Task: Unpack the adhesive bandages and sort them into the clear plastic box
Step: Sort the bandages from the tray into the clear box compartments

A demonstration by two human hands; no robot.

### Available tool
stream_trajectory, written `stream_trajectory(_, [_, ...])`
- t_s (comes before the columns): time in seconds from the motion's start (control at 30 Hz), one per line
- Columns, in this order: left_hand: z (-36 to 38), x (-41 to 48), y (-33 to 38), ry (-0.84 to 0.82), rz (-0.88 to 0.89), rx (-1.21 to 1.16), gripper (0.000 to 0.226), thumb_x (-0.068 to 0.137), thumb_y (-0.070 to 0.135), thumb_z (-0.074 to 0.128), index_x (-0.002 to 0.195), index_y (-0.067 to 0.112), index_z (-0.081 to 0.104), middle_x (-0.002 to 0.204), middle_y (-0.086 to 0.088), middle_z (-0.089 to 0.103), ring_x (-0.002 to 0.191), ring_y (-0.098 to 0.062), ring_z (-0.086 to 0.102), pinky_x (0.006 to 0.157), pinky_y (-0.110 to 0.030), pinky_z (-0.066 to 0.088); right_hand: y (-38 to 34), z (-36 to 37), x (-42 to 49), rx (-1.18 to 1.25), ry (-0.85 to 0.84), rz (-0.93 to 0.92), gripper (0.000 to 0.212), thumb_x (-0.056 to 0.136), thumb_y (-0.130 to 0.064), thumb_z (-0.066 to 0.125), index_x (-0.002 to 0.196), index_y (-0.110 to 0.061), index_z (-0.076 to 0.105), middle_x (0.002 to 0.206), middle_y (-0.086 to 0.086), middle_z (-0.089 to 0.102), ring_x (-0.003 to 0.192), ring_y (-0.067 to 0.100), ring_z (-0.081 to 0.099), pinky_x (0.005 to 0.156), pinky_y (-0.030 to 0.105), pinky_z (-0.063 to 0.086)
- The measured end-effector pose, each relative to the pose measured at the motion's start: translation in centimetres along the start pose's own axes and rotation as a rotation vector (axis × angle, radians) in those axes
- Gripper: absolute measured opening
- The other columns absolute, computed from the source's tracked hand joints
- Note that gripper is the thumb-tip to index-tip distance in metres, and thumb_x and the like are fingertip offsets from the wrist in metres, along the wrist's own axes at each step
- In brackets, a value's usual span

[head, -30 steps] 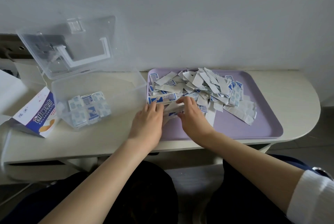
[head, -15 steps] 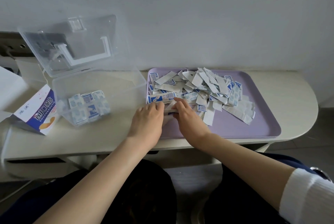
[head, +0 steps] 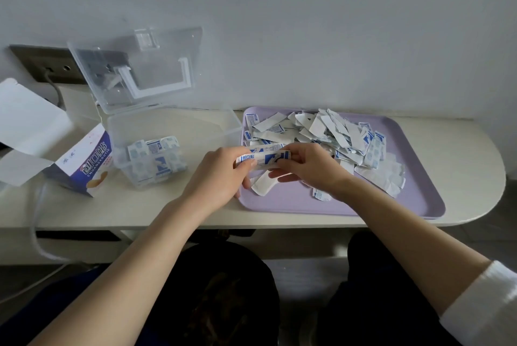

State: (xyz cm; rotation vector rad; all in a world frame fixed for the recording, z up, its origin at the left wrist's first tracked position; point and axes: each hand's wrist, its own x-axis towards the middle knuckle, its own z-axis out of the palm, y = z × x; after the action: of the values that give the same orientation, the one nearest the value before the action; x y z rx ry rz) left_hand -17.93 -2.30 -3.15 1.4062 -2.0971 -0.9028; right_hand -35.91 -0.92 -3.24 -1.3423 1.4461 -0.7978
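Our left hand [head: 221, 175] and right hand [head: 310, 169] have just lifted one wrapped bandage [head: 263, 159] off the purple tray [head: 419, 200], fingers pinching an end each, so we can open it next; the clear plastic box [head: 195, 133] sits left, lid up.

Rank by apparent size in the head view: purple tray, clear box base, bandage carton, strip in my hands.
1. purple tray
2. clear box base, though bandage carton looks close with its flaps open
3. strip
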Motion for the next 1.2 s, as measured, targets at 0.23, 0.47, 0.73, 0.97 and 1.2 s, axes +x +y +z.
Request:
stream_trajectory(0.23, [0.0, -2.1, -0.1, -0.105, 0.011, 0.118, 0.002, 0.101, 0.017, 0.034, 0.102, 0.017, 0.034, 0.068, 0.002, 0.046, 0.058, -0.013, 0.044, 0.060, -0.035, 0.034, -0.3, 3.4, -1.2, 0.022, -0.073, 0.002, 0.020, 0.099, -0.012, 0.040, 0.116, -0.003, 0.046, 0.095, 0.006, 0.061, 0.072, 0.015, 0.064, 0.069, 0.022, 0.056])
stream_trajectory(0.47, [-1.1, -3.2, 0.5, 0.054, 0.033, -0.217, 0.019, 0.095, 0.014, 0.050, 0.109, 0.024, 0.043, 0.074, 0.011, 0.058, 0.055, 0.001, 0.054, 0.065, -0.020, 0.046, -1.4, 3.1, -2.5, 0.238, -0.045, 0.006, 0.021, 0.099, -0.012, 0.042, 0.098, -0.002, 0.060, 0.076, 0.009, 0.066, 0.052, 0.008, 0.060, 0.055, 0.020, 0.054])
stream_trajectory(0.73, [-1.3, -4.2, 2.7, 0.033, 0.143, -0.522, 0.021, 0.084, 0.012, 0.066, 0.103, 0.018, 0.060, 0.093, -0.012, 0.070, 0.074, -0.004, 0.063, 0.071, -0.011, 0.049, -1.5, 3.3, -4.6, 0.609, -0.233, 0.105, 0.028, 0.100, -0.012, 0.035, 0.087, -0.005, 0.059, 0.067, -0.002, 0.063, 0.050, 0.002, 0.054, 0.053, 0.013, 0.049])
stream_trajectory(0.97, [-2.0, -4.5, 3.0, -0.009, 0.131, -0.582, 0.022, 0.085, 0.010, 0.063, 0.107, 0.011, 0.061, 0.077, 0.004, 0.063, 0.063, -0.004, 0.058, 0.066, -0.017, 0.049, -1.9, 2.6, -5.6, 0.490, -0.223, 0.008, 0.027, 0.099, -0.018, 0.039, 0.082, -0.013, 0.059, 0.065, -0.009, 0.059, 0.058, 0.000, 0.055, 0.059, 0.012, 0.047])
stream_trajectory(1.2, [-2.3, -6.6, 2.0, -0.072, 0.096, -0.649, 0.030, 0.072, 0.025, 0.069, 0.099, 0.014, 0.060, 0.081, 0.002, 0.067, 0.072, -0.008, 0.062, 0.063, -0.017, 0.047, -2.4, 3.7, -6.7, 0.389, -0.285, -0.080, 0.026, 0.097, -0.011, 0.041, 0.077, -0.011, 0.058, 0.059, -0.010, 0.055, 0.053, 0.001, 0.047, 0.058, 0.012, 0.044])
